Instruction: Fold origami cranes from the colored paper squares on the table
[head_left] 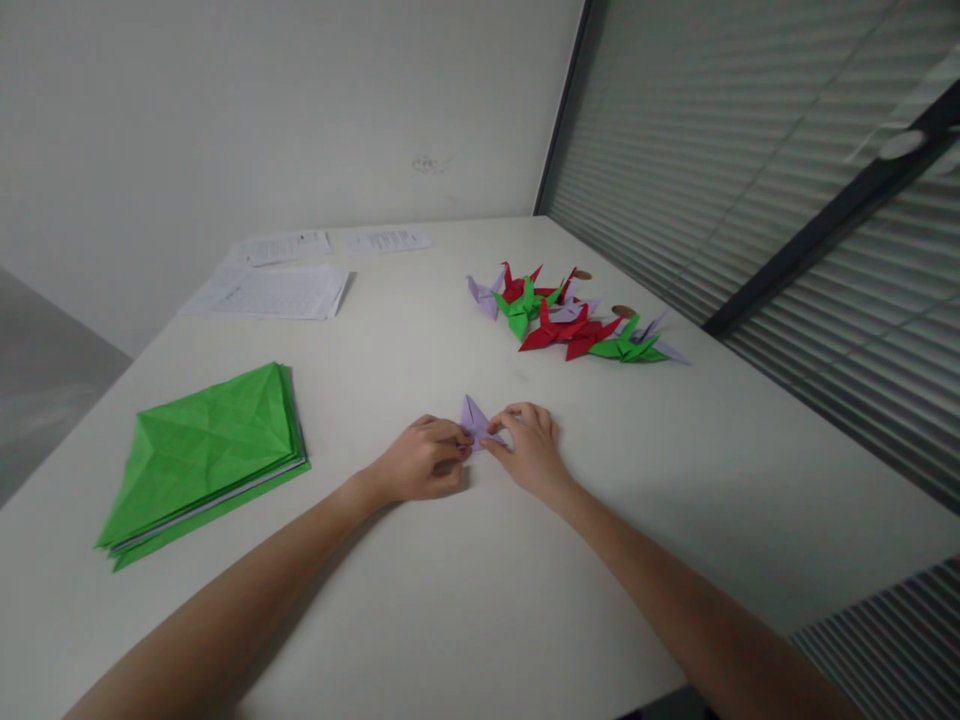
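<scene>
A small piece of folded lavender origami paper point(474, 415) is held between my two hands near the middle of the table, its pointed tip facing away from me. My left hand point(426, 458) pinches its left lower edge with thumb and fingers. On the other side, my right hand point(531, 445) grips the right lower corner between thumb and index finger. The fingertips hide parts of the paper's lower edge.
Red, green and lavender folded paper cranes point(570, 325) lie clustered at the back right. To the left sits a stack of creased green paper sheets point(210, 430). Printed papers point(277, 292) lie at the back left of the white table point(405, 350). Window blinds point(675, 150) border the right side.
</scene>
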